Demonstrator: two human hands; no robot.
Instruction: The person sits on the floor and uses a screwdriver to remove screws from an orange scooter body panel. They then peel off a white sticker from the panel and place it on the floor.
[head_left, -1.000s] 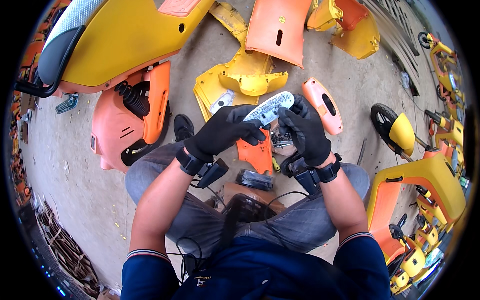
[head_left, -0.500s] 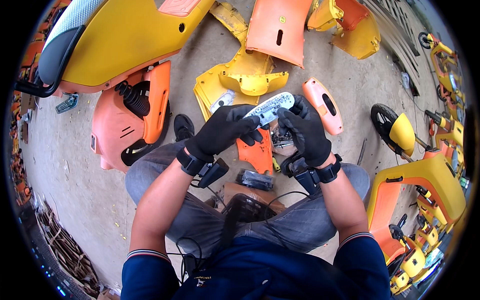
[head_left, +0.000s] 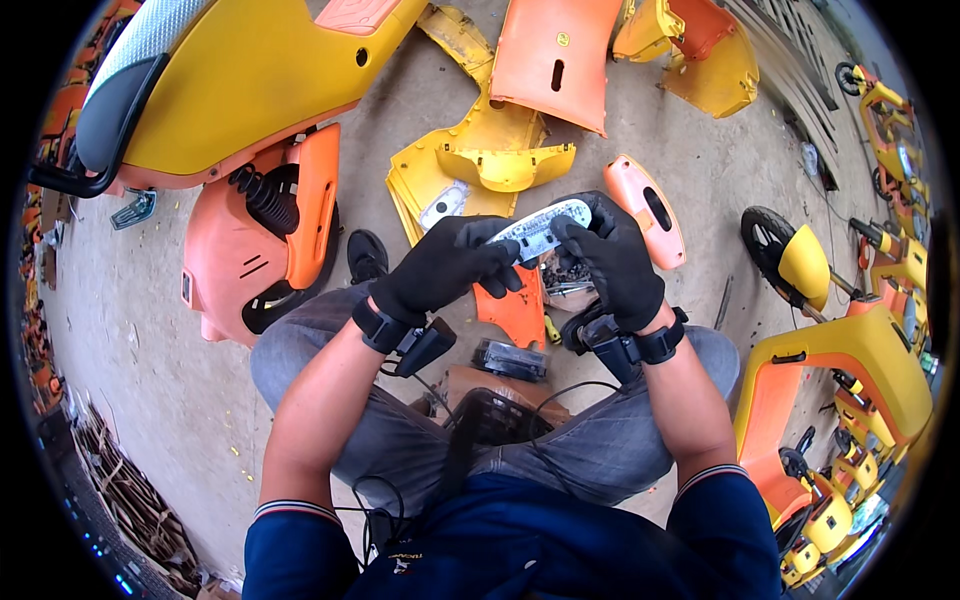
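Note:
Black-gloved, my left hand [head_left: 448, 262] grips the near left end of a white oval part [head_left: 541, 228] with a clear, grey-patterned face, perhaps a lamp. My right hand [head_left: 610, 252], also gloved, pinches its other end with the thumb near the lower edge. The part is tilted, its right end higher in the picture. Beneath the hands lie an orange panel piece [head_left: 514, 312] and a container of small dark parts [head_left: 566, 285], partly hidden by my right hand. Right of that hand rests a long orange cover [head_left: 645, 212] with a dark oval slot.
Yellow body panels [head_left: 470, 150] and a large orange panel [head_left: 552, 60] lie ahead on the concrete floor. A yellow scooter body [head_left: 260, 80] is at the left. A black wheel with yellow fender [head_left: 790, 262] and a yellow-orange frame [head_left: 850, 350] stand right.
The white oval part has dropped slightly and its face has turned a little. Both hands keep their hold, with small shifts of the fingers.

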